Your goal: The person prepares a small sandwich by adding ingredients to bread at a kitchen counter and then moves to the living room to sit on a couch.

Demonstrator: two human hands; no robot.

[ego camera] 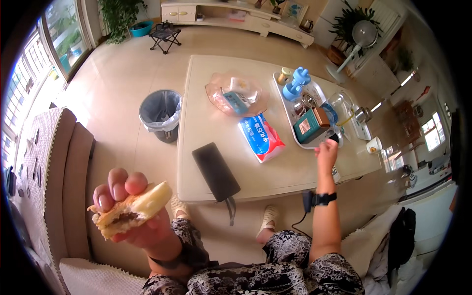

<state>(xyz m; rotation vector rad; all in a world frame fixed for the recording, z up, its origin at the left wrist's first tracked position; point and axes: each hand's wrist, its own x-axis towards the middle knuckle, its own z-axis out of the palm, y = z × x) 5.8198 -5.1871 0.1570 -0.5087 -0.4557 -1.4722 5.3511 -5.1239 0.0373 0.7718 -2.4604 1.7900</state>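
My left hand [153, 230] grips a bitten piece of filled bread [147, 201], raised above the floor left of the table. Its pale crumb and a brown filling show on the bitten side. My right hand [326, 153] reaches over the right part of the coffee table [206, 129], fingers curled, at the near edge of a white tray [304, 145]. Just past those fingers is a small dark object [334, 138]; whether they hold it is hidden. Beside them in the tray stands a green tin box with a brown lid [310, 125].
The table also carries a tissue pack [261, 138], a black flat case with a strap [215, 171], a pink plastic dish [217, 97] with packets, a blue bottle [296, 84], a glass pot [339, 103] and a cup [374, 145]. A lined bin [162, 114] stands left.
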